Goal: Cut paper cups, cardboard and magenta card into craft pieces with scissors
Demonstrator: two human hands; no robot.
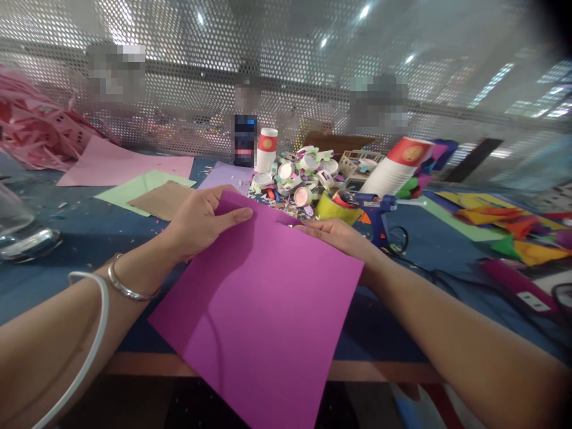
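A large sheet of purple paper point(277, 310) hangs tilted in front of me, its lower corner past the table's front edge. My left hand point(208, 217) pinches its upper left part, thumb on top and the other fingers behind. My right hand point(333, 235) is closed at the far right edge, its lower side covered by the sheet. Beside those right fingertips a short slit shows in the paper, with a small pale bit in it. Whatever the right fingers grip is hidden.
Behind the sheet lie a heap of small paper-trimmed cup pieces point(308, 170), a yellow-green roll point(333, 208) and a blue glue gun point(379, 217). Stacked paper cups point(395, 167) lean at right. A power strip point(518, 286) with cables is far right; a glass jar point(22, 232) stands left.
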